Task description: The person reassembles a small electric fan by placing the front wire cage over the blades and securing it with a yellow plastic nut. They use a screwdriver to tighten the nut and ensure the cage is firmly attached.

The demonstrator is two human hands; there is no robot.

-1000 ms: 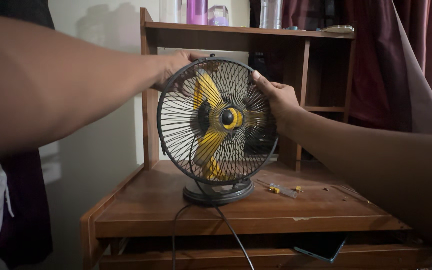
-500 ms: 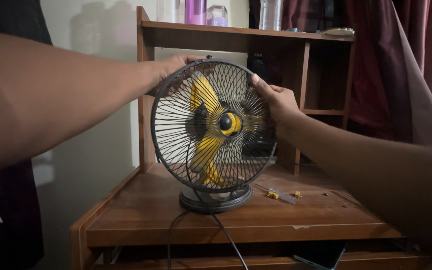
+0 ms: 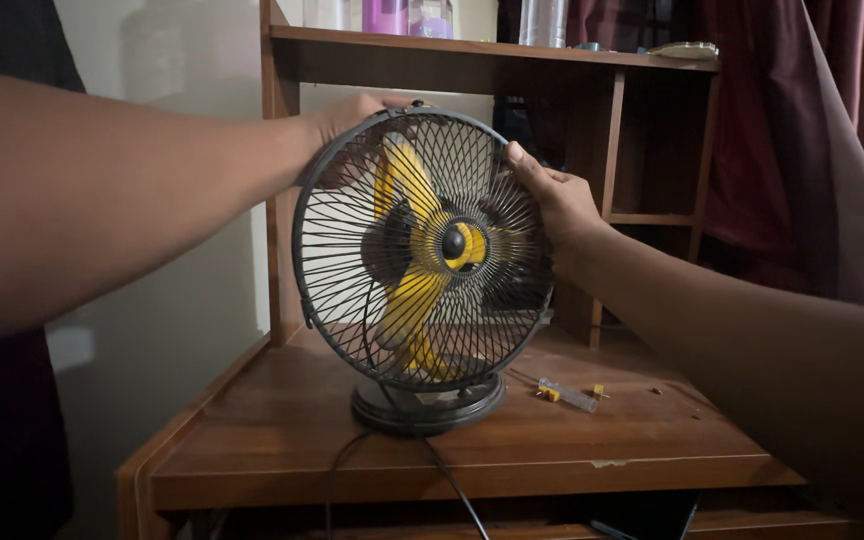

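Black wire-caged fan (image 3: pixel 422 260) with yellow blades, upright on the wooden desk (image 3: pixel 552 440). We grip its guard rim: left hand (image 3: pixel 347 125) at the top left, right hand (image 3: pixel 552 200) on the right edge. Small screwdriver (image 3: pixel 567 393) lies just beside the base.

The room was dim. A brown wooden bench (image 3: pixel 572 440) stood against a pale wall (image 3: pixel 192 290), its front edge chipped in one spot. A wooden shelf unit (image 3: pixel 512 55) rose from the back of the bench, with an upright post (image 3: pixel 274 200) at the left and open compartments at the right. Bottles (image 3: pixel 384 14) stood along the top shelf. Dark red curtains (image 3: pixel 752 130) hung at the right, behind the shelf unit.
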